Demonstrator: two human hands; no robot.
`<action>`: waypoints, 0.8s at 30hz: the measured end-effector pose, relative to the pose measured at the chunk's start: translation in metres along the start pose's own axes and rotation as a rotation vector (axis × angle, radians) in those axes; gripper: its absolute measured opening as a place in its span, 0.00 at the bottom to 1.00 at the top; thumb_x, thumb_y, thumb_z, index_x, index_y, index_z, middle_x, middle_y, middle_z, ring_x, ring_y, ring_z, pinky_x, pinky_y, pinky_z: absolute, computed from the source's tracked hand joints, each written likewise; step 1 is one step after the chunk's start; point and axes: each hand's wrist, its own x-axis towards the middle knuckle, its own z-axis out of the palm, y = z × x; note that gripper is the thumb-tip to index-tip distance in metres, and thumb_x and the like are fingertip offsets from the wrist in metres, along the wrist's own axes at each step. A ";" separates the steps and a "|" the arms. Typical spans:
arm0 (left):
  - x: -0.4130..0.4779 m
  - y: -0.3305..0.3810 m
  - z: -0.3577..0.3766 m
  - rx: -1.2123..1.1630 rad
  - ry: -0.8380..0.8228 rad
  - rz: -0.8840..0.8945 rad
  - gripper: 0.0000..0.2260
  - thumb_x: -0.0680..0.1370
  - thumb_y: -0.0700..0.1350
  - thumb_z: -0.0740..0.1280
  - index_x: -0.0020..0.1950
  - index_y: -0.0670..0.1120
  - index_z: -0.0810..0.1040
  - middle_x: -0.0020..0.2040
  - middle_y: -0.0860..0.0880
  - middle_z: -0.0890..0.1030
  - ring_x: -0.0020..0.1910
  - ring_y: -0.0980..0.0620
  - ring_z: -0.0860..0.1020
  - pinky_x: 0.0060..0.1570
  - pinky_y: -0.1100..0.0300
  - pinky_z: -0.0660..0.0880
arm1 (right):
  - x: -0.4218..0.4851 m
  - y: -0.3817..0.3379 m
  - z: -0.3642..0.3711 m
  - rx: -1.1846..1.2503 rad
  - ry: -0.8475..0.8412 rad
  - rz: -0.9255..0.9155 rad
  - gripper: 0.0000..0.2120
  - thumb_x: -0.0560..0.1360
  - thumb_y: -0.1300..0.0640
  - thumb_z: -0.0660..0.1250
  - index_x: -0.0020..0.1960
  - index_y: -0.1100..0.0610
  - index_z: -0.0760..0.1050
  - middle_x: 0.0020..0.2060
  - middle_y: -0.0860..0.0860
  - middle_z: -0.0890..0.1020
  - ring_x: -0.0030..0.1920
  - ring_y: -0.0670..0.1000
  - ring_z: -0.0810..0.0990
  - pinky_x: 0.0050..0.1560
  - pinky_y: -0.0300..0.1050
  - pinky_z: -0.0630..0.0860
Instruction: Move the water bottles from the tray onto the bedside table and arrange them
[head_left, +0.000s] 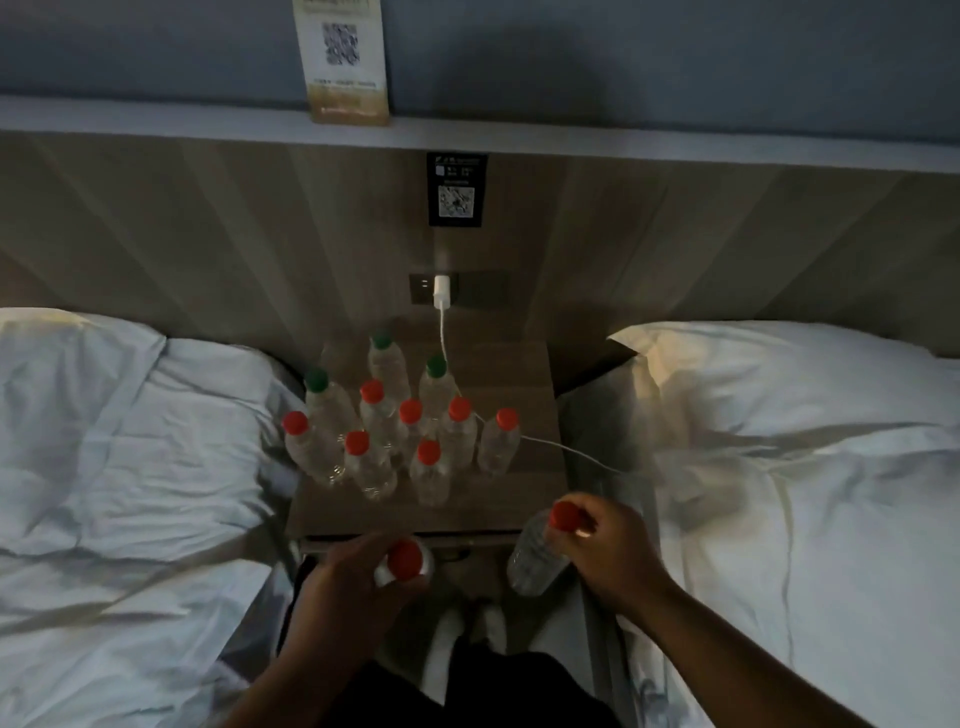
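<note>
Your left hand (353, 577) was curled round a clear plastic water bottle with a red cap (404, 558). You held it just in front of the near edge of the brown wooden bedside table (519, 415). It was seen almost end-on, so little more than the cap and shoulder showed. Your right hand (605, 540) pinched a second clear red-capped bottle (535, 564) at the neck, with the fingers closed about the cap. Its body tilted down and to the left, off the table's front right corner. Neither held bottle touched the tabletop.

Ten clear plastic bottles stood upright on the table, crowded over its left and middle. Three green-capped bottles (382, 358) stood toward the back and seven red-capped bottles (429, 470) in front of them. The rightmost red-capped one stood a little apart from the rest.

A white charger (441, 292) sat plugged into the wall socket behind the table. Its thin white cable (550, 444) ran down past the back bottles and across the tabletop toward the bed on your right. White pillows (779, 374) and rumpled sheets lay on both sides. A tan card with a QR code (343, 57) stood on the ledge above, and a black QR sticker (456, 189) was on the wooden panel.
</note>
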 end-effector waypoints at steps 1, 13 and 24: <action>0.007 0.005 0.009 0.028 0.004 0.035 0.24 0.60 0.66 0.67 0.52 0.59 0.81 0.43 0.63 0.81 0.43 0.60 0.80 0.38 0.66 0.72 | 0.011 0.004 -0.002 -0.022 -0.006 0.003 0.08 0.67 0.53 0.75 0.45 0.47 0.80 0.40 0.46 0.84 0.43 0.46 0.82 0.48 0.50 0.81; 0.094 0.024 0.098 0.153 -0.163 0.159 0.14 0.72 0.56 0.69 0.54 0.52 0.79 0.46 0.53 0.84 0.42 0.51 0.82 0.40 0.55 0.79 | 0.100 0.050 0.005 -0.071 -0.031 0.067 0.11 0.65 0.49 0.76 0.46 0.49 0.80 0.40 0.46 0.83 0.43 0.49 0.81 0.48 0.48 0.80; 0.133 0.028 0.124 0.194 -0.169 0.123 0.10 0.74 0.47 0.70 0.53 0.47 0.77 0.46 0.47 0.83 0.43 0.45 0.81 0.39 0.53 0.77 | 0.124 0.071 0.012 -0.037 -0.096 0.054 0.10 0.66 0.46 0.73 0.43 0.47 0.76 0.35 0.44 0.80 0.37 0.40 0.78 0.40 0.42 0.77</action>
